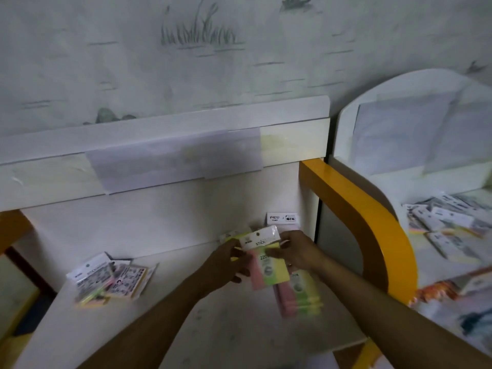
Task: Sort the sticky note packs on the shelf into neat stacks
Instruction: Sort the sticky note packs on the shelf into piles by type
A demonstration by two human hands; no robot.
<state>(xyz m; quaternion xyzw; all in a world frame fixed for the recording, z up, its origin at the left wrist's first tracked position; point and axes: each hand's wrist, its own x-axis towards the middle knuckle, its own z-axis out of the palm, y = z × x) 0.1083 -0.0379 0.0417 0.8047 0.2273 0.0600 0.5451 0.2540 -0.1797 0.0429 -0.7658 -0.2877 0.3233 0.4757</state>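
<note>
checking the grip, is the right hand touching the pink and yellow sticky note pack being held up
Touching. The head view shows the right hand with fingers wrapped on the pack's right edge, no gap.

A sticky note pack [262, 258] — pink, green and yellow strips under a white header card — is held tilted above a flat stack of matching packs [298, 295] on the shelf [165, 315]. A loose pile of packs [109, 279] lies well apart, leftward.
</note>
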